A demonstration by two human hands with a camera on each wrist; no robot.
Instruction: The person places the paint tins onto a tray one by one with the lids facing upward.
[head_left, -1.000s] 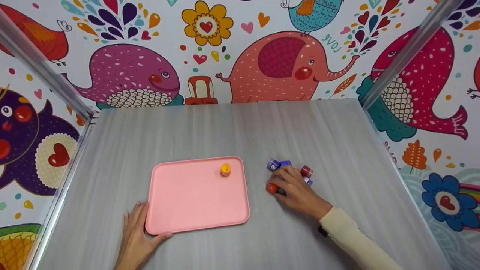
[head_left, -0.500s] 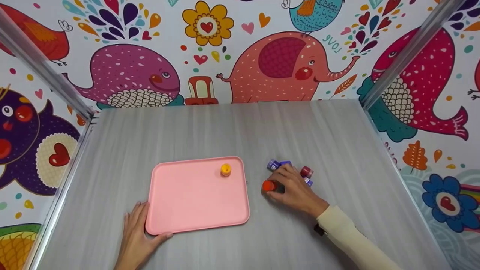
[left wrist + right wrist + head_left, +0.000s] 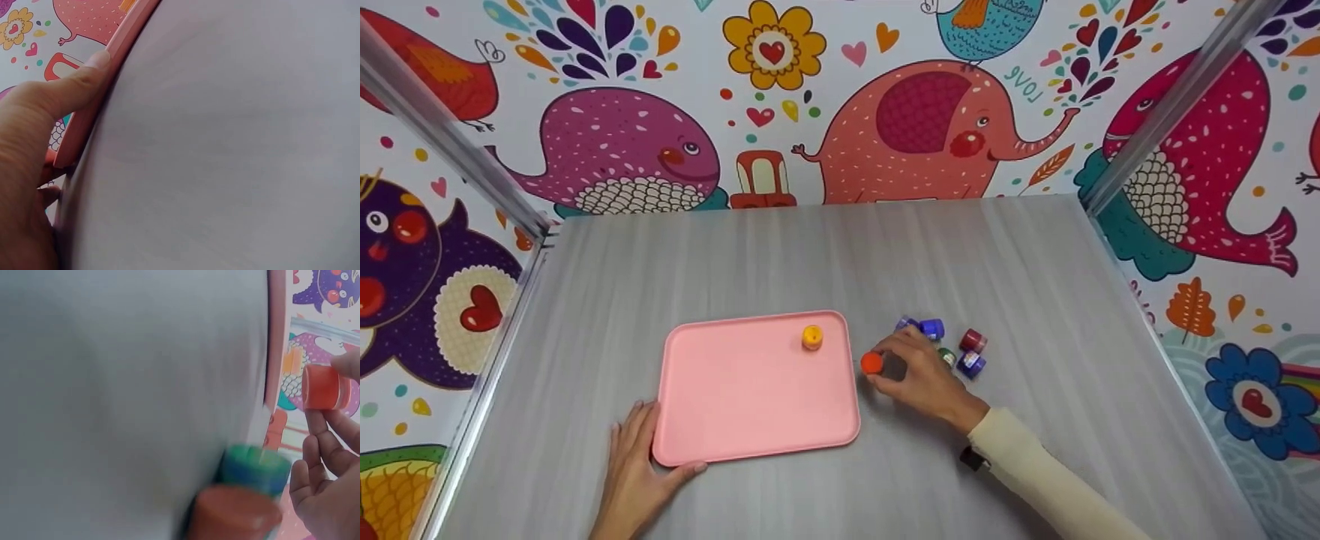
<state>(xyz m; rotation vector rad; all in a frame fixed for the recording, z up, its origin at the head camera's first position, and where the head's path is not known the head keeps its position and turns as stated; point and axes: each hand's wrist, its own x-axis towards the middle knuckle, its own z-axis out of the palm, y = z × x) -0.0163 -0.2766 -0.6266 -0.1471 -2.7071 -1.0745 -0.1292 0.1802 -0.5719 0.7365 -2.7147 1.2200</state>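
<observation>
My right hand point(image 3: 922, 379) pinches a small jar with an orange lid point(image 3: 872, 364) between thumb and fingers, just off the right edge of a pink tray point(image 3: 750, 397). In the right wrist view the orange jar point(image 3: 323, 387) shows from the side. A yellow-lidded jar point(image 3: 811, 337) stands in the tray's far right corner. My left hand point(image 3: 637, 476) rests at the near left corner of the tray, fingers along its left side and thumb against the front edge. The left wrist view shows that thumb touching the tray's rim point(image 3: 121, 45).
Behind my right hand several small jars lie on the grey table point(image 3: 780, 262): blue point(image 3: 931, 328), dark red point(image 3: 973, 341), purple-blue point(image 3: 971, 364) and a partly hidden green one point(image 3: 946, 357). Walls printed with cartoon animals enclose the table, with metal posts point(image 3: 1185, 105) at the corners.
My right hand has drawn the orange-lidded jar out of the group and moved left with it towards the tray, uncovering more of the other jars. My left hand and the tray stay put.
</observation>
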